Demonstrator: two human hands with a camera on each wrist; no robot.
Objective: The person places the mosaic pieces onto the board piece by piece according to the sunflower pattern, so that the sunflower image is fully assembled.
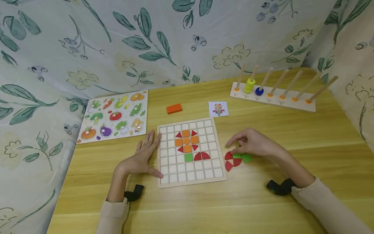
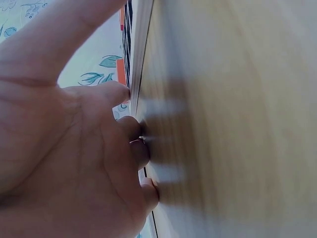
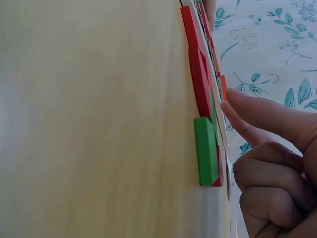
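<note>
A square wooden grid board (image 1: pixel 191 185) lies on the table, holding orange squares, an orange circle (image 1: pixel 186 141), small red triangles, a green square (image 1: pixel 188 157) and two red quarter-circles (image 1: pixel 205 155). Along the board's left edge rests my left hand (image 1: pixel 140 159), fingers spread and thumb at the lower left corner. To the right of the board, my right hand (image 1: pixel 253 143) hovers over loose red pieces (image 1: pixel 237 162) and green squares (image 1: pixel 246 158). Its thumb and index finger (image 3: pixel 242 124) are extended and apart, the other fingers curled; nothing shows between them.
An orange block (image 1: pixel 174 108) and a small pattern card (image 1: pixel 218 109) lie beyond the board. A vegetable puzzle (image 1: pixel 114 118) is at the back left. At the back right stands a peg rack (image 1: pixel 274 102) with yellow and blue beads. Floral cloth (image 1: pixel 175 42) borders the table.
</note>
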